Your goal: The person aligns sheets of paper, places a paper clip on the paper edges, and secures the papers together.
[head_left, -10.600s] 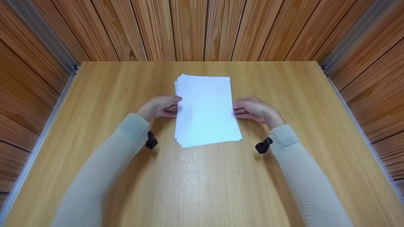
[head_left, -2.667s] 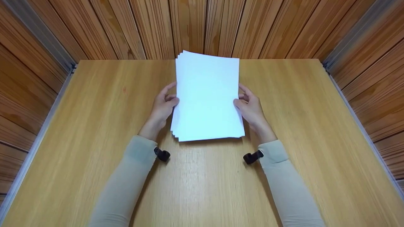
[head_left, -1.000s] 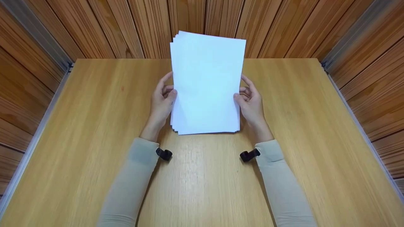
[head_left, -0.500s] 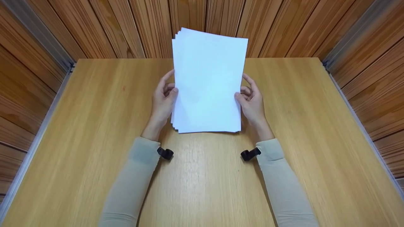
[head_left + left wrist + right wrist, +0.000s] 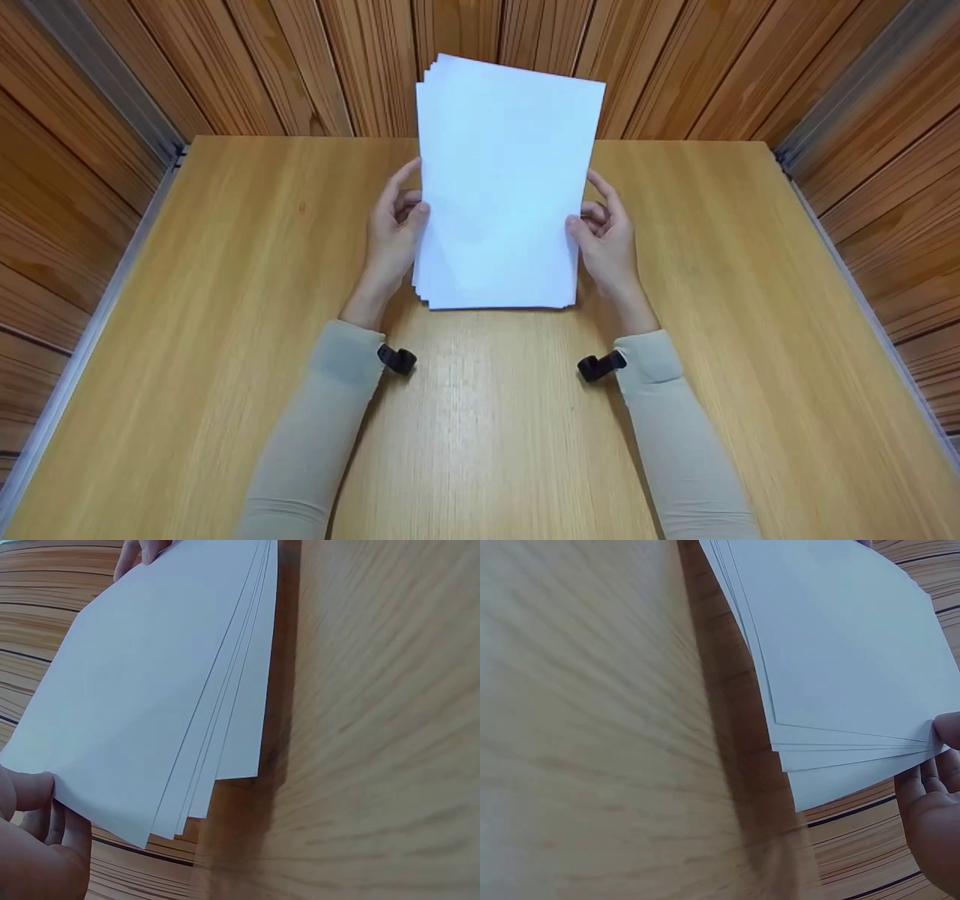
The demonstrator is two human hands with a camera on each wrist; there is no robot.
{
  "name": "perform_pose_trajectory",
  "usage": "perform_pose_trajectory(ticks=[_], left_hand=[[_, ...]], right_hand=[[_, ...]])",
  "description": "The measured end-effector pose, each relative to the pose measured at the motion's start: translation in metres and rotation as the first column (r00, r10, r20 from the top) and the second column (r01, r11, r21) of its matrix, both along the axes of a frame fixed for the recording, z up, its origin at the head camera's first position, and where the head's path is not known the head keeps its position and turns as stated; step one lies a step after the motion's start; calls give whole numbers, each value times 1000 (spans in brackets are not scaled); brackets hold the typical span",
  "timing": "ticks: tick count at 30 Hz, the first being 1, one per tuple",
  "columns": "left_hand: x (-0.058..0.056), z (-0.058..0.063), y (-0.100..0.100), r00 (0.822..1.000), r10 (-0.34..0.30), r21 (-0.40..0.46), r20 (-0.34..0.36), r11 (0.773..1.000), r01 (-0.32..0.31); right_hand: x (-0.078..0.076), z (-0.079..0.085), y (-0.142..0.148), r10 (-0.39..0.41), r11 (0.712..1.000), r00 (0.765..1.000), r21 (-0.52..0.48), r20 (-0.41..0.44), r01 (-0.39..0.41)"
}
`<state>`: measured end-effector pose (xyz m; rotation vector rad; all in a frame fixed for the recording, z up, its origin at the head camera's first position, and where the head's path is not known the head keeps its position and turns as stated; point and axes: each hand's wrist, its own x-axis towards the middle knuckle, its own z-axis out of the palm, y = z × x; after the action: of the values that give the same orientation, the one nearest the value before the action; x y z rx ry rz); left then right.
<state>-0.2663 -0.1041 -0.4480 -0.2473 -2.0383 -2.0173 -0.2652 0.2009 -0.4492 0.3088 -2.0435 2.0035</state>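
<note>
Several sheets of white paper stand tilted up in a loose, uneven stack, their far end raised and overlapping the back wall in the head view. My left hand grips the stack's left edge, thumb in front and fingers behind. On the opposite edge my right hand pinches it the same way. In the left wrist view the lower edges of the paper fan out in steps close over the table. The right wrist view shows the paper with staggered corners, and the right thumb on its face. Fingertips behind the sheets are hidden.
A light wooden table lies beneath the arms. Wood-panelled walls rise behind it and at both sides, with grey metal rails along the side edges. A small black camera sits on each wrist.
Earlier the stack lay flat with my hands at its sides. Both hands then took hold of its edges and raised its far end; over the last second it tilts up slightly further.
</note>
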Motion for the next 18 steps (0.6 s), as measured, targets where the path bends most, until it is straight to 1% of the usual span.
perform_pose_trajectory(ticks=[9,15,18], left_hand=[[0,4,4,998,19,-2,-55,1000,-19],[2,5,8,998,37,-6,-57,999,-37],[5,8,10,998,32,-1,-62,999,-32]], right_hand=[[-1,7,3,-30,999,999,12,-15,30],[-1,6,3,-46,998,998,49,-30,48],[0,5,4,-59,996,997,65,-46,61]])
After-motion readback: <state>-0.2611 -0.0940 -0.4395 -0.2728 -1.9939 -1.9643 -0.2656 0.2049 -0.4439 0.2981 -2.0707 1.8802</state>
